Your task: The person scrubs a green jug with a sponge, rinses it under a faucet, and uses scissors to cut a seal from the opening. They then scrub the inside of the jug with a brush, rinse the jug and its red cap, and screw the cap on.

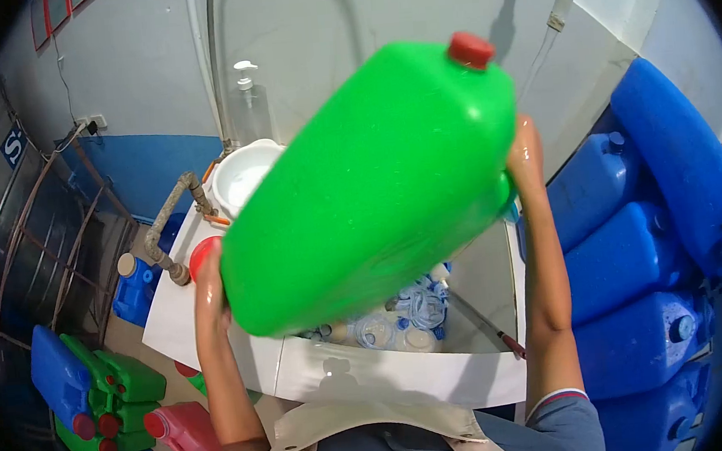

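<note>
A large green jerrycan point(367, 191) with a red cap point(471, 51) is held up, tilted, over the sink basin point(489, 292). My left hand point(211, 290) grips its lower left end. My right hand point(526, 155) holds the upper right side near the handle, with its fingers mostly hidden behind the can. Below the can, the basin holds pale bottles, caps and coiled clear tubing point(423, 308). A long thin rod with a dark reddish end point(506, 341) leans on the basin's front rim. Beside my left hand is a red round object point(204, 256), partly covered.
Blue jerrycans point(633, 340) are stacked along the right. Smaller green jerrycans point(131, 377) and a pink jerrycan point(189, 434) stand on the floor at left. A white bowl point(242, 171), a pump bottle point(248, 107) and a pipe point(158, 233) line the counter. A tap point(563, 8) juts from the wall.
</note>
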The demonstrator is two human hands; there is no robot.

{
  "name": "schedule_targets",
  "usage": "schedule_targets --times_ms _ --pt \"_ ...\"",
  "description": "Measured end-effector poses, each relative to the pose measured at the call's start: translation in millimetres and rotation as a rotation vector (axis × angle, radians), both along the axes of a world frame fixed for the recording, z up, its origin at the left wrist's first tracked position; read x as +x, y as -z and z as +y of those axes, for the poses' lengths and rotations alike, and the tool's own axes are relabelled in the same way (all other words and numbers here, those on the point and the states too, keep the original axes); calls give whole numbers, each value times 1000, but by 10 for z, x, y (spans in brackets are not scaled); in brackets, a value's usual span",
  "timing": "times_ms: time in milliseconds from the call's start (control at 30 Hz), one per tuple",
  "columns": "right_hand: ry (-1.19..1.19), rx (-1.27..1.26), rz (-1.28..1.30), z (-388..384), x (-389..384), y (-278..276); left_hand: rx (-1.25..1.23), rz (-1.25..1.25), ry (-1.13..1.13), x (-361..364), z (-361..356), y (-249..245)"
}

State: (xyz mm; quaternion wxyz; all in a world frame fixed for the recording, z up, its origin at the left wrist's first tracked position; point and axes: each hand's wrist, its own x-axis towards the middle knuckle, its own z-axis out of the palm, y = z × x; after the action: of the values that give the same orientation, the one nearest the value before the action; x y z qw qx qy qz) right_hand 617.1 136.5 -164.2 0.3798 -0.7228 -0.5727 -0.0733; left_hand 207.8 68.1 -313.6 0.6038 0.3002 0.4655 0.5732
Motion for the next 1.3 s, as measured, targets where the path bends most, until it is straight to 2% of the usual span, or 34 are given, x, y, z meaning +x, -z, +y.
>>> schedule_targets --times_ms 33,100,167,233,267,333,367,433,467,500,533,600,633,667,700,733,767,833,867,933,1000,1033,1133,1200,1300 --pt "-45 119 72 -39 15 -21 -7 4 6 26 85 -31" --pt "-121 121 105 37 221 39 122 -26 10 76 222 28" --pt "-202 138 139 196 295 167 95 -60 -14 152 350 523" --pt "98 -129 -57 347 278 341 -59 -54 -33 316 169 754" --pt "137 -225 -138 324 174 375 -54 -53 -29 270 56 805" --pt "117 -187 -98 219 -12 292 -172 -94 -19 117 -37 758" --pt "95 -179 -53 122 -68 241 -174 -91 -11 39 -60 528" --pt "48 -127 -23 60 5 127 -33 21 0 -76 -45 -27" --pt "-21 12 13 66 115 74 -40 24 2 -56 70 -84" --pt "-92 148 51 89 194 54 84 27 -12 -42 175 -115" --pt "-93 136 59 137 229 60 205 33 -25 -47 203 -91" --pt "-120 174 62 246 258 51 152 18 -31 135 268 255" --pt "-121 178 65 313 271 151 109 -6 -33 220 315 415" --pt "-14 -48 5 435 302 332 118 -6 -32 247 285 536" --pt "96 -271 -58 549 335 461 -23 -56 -35 276 213 665" --pt "60 -284 -15 499 328 567 -160 -106 -38 309 222 702" --pt "22 -301 27 409 326 726 -148 -110 -36 301 263 574" --pt "-265 -160 227 497 740 1294 -115 55 -64 207 210 154" --pt "-265 -171 230 385 783 1490 -8 148 -60 208 254 -17" --pt "-385 -32 723 132 829 1771 230 259 -81 257 451 -186" --pt "-371 41 952 12 814 2100 462 300 -113 695 386 -674" --pt "-350 77 1049 -49 776 2271 531 407 -72 872 330 -896" --pt "-277 143 1291 -207 525 2771 759 590 30 1366 310 -1133" --pt "-241 147 1403 -295 343 2996 864 802 109 1643 208 -1280" --pt "-203 140 1521 -419 66 3226 1141 904 232 2050 95 -1465"
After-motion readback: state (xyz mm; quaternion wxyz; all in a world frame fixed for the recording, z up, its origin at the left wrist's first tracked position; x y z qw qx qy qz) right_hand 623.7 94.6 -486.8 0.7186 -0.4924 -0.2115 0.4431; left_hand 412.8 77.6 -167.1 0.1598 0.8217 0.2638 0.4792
